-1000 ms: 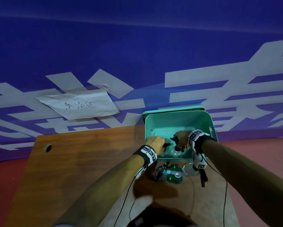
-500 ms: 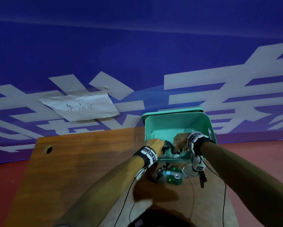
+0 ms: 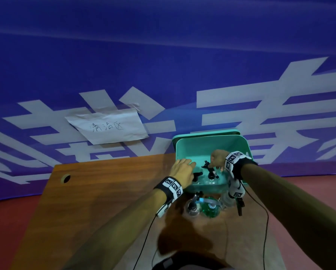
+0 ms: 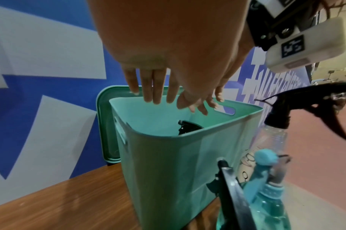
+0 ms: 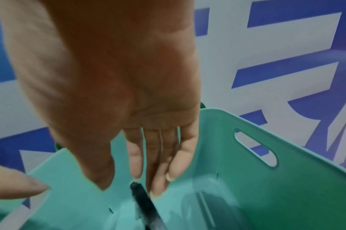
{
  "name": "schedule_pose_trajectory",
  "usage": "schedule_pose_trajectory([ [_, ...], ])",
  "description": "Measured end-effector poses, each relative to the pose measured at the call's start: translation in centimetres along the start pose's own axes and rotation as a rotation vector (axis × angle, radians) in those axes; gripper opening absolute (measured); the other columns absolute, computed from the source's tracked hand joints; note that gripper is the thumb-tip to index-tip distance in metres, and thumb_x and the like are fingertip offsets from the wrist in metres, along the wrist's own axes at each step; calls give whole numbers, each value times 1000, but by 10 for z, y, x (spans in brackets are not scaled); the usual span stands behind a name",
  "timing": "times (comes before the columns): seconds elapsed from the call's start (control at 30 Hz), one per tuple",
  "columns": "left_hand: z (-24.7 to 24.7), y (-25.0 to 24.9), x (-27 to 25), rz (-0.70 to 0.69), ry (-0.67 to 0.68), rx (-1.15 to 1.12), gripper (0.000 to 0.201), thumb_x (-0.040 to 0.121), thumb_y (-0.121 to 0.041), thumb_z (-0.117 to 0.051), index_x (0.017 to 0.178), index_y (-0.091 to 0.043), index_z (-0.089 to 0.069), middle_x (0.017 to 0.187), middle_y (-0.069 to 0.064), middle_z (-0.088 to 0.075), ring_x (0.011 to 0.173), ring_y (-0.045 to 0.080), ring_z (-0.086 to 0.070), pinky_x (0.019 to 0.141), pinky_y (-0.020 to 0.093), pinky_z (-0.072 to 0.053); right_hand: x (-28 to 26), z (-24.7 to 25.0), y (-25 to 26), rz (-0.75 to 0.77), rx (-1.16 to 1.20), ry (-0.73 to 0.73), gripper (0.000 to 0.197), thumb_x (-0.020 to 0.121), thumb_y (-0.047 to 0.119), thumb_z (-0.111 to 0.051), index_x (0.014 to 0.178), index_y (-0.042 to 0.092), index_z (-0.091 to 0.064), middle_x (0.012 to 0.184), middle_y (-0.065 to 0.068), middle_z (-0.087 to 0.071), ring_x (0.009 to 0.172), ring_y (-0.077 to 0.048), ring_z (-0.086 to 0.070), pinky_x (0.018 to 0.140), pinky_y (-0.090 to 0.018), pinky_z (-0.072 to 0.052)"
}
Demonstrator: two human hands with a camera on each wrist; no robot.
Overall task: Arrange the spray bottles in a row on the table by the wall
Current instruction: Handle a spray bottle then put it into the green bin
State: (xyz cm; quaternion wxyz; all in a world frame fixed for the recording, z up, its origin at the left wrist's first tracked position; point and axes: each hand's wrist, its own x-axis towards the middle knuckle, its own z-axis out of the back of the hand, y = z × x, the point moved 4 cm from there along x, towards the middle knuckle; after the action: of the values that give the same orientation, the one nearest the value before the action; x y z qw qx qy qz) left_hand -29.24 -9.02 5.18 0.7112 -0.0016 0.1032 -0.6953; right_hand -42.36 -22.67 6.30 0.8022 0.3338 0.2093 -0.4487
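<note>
While both hands hover over teal bin (image 3: pixel 186 147), left hand (image 3: pixel 181 170) and right hand (image 3: pixel 217 157) hang released, fingers straight, above black-triggered spray bottle (image 3: pixel 211 173).

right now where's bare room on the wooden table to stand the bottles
Bare: the brown wooden table along the blue wall, from the round cable hole to the teal plastic bin. Crowded: in front of the bin, where spray bottles cluster under both wrists.
</note>
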Motion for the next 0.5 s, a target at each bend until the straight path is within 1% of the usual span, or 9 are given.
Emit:
schedule_pose_trajectory([
  [0.07,11,-3,-15,-8,-110,-5,44,91,-18,-59,134,-12,-58,129,7,-59,122,27,-51,107,39,-36,-8,8,9,13,-9,-114,31,93,28,-71,100,-3,-72,87,-13,-70,77,-28,-66,73,-37,-56],
  [0.1,14,-4,-23,-4,-159,-10,41,90,-18,-59,131,-12,-59,124,6,-59,117,26,-52,103,39,-38,-12,11,14,22,-8,-164,27,93,27,-68,99,0,-71,91,-12,-72,83,-28,-69,75,-37,-57],
  [0.13,16,-5,-32,7,-198,-17,38,89,-19,-59,127,-13,-60,119,4,-59,112,25,-53,99,38,-40,-15,13,17,31,-4,-201,23,92,26,-66,96,3,-70,91,-11,-72,84,-27,-69,73,-36,-58],
  [0.2,14,-5,-49,30,-241,-33,30,91,-22,-56,120,-15,-61,112,2,-59,105,23,-52,91,37,-42,-21,13,23,50,7,-253,18,92,24,-62,90,7,-68,82,-5,-69,77,-22,-67,64,-30,-53],
  [0.23,11,-5,-57,37,-239,-39,27,92,-23,-55,117,-16,-60,111,2,-59,104,23,-52,90,37,-42,-24,11,25,52,14,-271,17,92,23,-62,88,8,-68,79,-3,-68,75,-22,-67,63,-29,-53],
  [0.27,7,-5,-63,42,-225,-43,25,93,-24,-54,116,-16,-60,110,2,-58,103,23,-52,90,37,-42,-27,9,26,46,15,-285,17,92,23,-62,87,8,-67,80,-4,-69,77,-24,-69,65,-30,-54],
  [0.33,0,-5,-73,51,-179,-59,27,94,-25,-53,119,-16,-59,113,2,-58,106,22,-53,93,38,-42,-31,0,24,18,6,-297,19,92,26,-65,89,7,-67,88,-9,-71,83,-29,-69,70,-33,-56],
  [0.4,-5,-7,-80,52,-154,-76,28,95,-26,-52,121,-17,-58,115,2,-59,107,22,-53,95,37,-42,-33,-10,16,-25,2,-287,22,93,29,-66,90,7,-65,91,-11,-69,83,-30,-66,70,-34,-55],
  [0.5,-10,-10,-86,36,-131,-87,30,97,-26,-50,125,-16,-56,118,1,-59,109,21,-54,97,37,-43,-34,-26,-1,-76,-8,-260,25,92,28,-65,75,10,-59,81,-10,-65,75,-29,-63,64,-30,-49],
])
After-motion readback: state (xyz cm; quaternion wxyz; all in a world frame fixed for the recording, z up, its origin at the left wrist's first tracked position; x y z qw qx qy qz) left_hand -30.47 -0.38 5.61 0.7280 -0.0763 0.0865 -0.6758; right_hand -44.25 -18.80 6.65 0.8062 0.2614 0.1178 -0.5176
